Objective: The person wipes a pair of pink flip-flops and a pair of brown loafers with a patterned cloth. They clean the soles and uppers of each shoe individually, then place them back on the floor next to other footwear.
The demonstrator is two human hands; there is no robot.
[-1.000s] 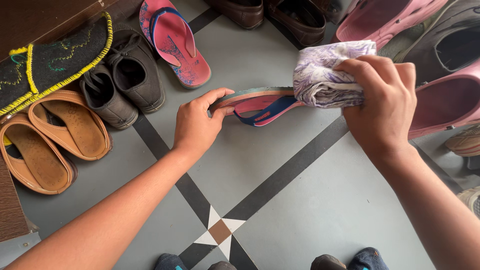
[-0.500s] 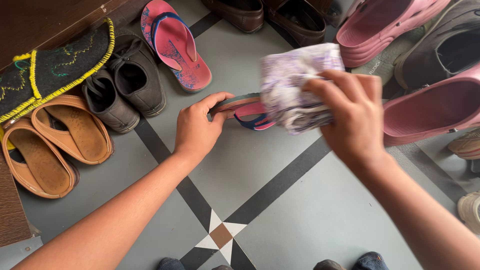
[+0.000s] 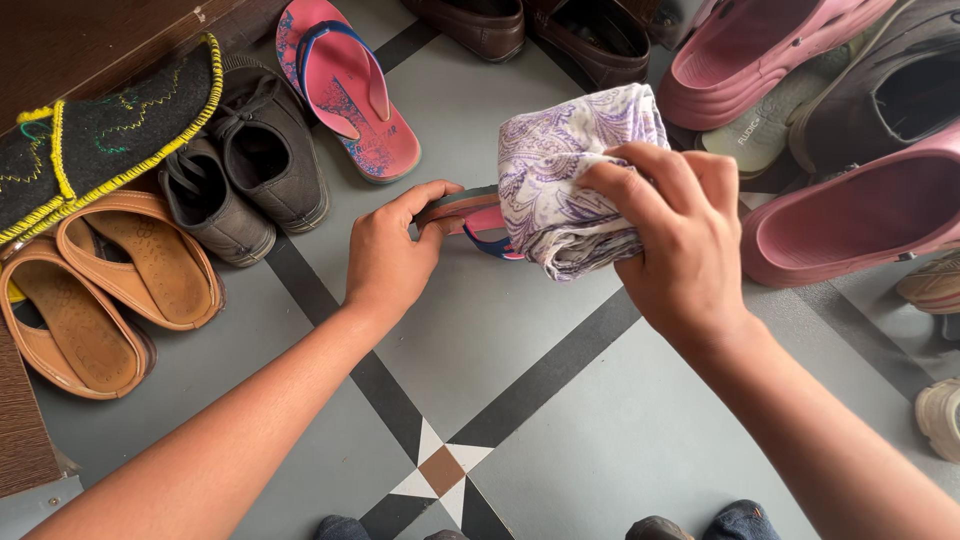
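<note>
No packages, signs or screens show anywhere in the frame. The only label-like marks are printed or moulded on footwear. A small pale mark runs along the blue strap [image 3: 492,243] of the pink flip-flop [image 3: 470,212] held on edge at the centre, mostly hidden behind the cloth [image 3: 570,185]. Faded bluish print patches lie on the footbed of the pink flip-flop [image 3: 352,95] lying flat at upper centre-left. A short line of raised lettering sits on the grey-green shoe sole [image 3: 762,135] at upper right, between the pink clogs [image 3: 850,215].
</note>
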